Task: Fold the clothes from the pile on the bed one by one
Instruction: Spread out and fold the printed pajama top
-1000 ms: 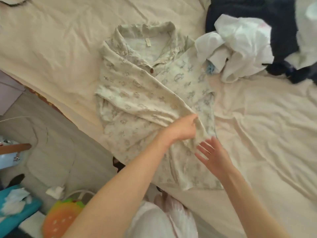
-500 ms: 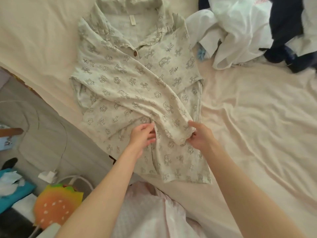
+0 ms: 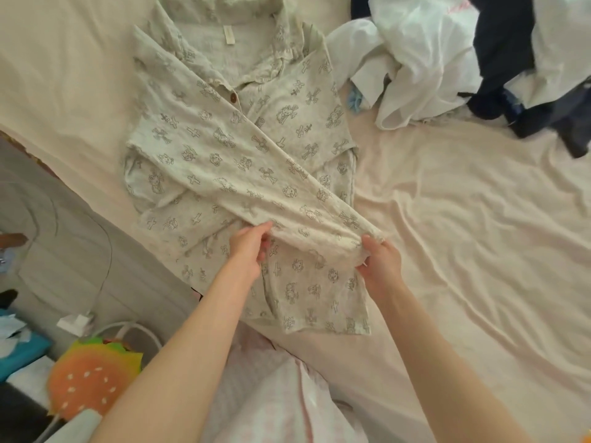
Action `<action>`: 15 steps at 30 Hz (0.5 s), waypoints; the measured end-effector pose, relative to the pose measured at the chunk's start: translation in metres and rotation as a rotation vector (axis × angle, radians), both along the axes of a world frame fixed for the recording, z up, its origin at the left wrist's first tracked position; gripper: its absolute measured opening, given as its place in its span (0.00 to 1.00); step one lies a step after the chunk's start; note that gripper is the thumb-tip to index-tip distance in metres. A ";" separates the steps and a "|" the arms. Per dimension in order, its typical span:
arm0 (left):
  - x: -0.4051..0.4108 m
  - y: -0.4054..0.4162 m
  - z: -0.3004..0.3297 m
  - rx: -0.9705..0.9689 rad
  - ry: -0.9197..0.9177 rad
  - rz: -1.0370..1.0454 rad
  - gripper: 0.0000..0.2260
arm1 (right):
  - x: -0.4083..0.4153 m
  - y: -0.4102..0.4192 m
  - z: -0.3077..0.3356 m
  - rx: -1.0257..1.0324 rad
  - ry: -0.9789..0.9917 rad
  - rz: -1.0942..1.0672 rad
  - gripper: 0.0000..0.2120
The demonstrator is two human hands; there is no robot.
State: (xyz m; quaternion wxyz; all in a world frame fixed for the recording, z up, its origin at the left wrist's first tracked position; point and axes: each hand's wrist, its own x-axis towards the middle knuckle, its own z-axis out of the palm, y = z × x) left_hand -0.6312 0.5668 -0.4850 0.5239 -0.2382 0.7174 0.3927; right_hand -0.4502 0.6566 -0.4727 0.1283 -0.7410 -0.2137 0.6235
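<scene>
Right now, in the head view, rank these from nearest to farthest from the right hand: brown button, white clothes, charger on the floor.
From the right hand:
1. Brown button, up on the shirt's placket.
2. White clothes, upper right in the pile.
3. Charger, far left on the floor.

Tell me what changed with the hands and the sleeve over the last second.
The right hand, open beside the sleeve a second ago, now pinches its cuff end. The left hand shifted its grip left along that end, so both stretch the sleeve across the patterned shirt. The clothes pile stayed put.
</scene>
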 end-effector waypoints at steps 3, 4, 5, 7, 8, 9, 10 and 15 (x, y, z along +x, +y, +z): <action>-0.002 -0.014 0.003 0.006 -0.075 -0.081 0.04 | 0.000 -0.001 -0.003 0.002 -0.145 0.159 0.12; -0.008 -0.018 0.004 -0.001 -0.049 -0.081 0.03 | -0.003 0.000 -0.004 0.009 -0.192 0.232 0.18; -0.016 -0.022 0.005 -0.010 -0.009 -0.071 0.01 | -0.006 0.003 -0.005 0.032 -0.259 0.321 0.23; -0.040 -0.029 0.006 -0.013 0.074 -0.028 0.03 | -0.019 0.011 -0.005 0.141 -0.406 0.510 0.26; -0.055 -0.033 0.007 -0.008 0.110 0.000 0.04 | -0.030 0.015 -0.003 0.213 -0.454 0.601 0.26; -0.070 -0.037 0.008 -0.002 0.142 0.034 0.05 | -0.043 0.018 -0.001 0.286 -0.479 0.696 0.25; -0.086 -0.041 0.009 0.007 0.169 0.077 0.05 | -0.058 0.021 0.003 0.361 -0.486 0.800 0.24; -0.154 -0.049 0.003 0.074 0.253 0.336 0.08 | -0.163 0.034 0.009 0.649 -0.366 1.242 0.19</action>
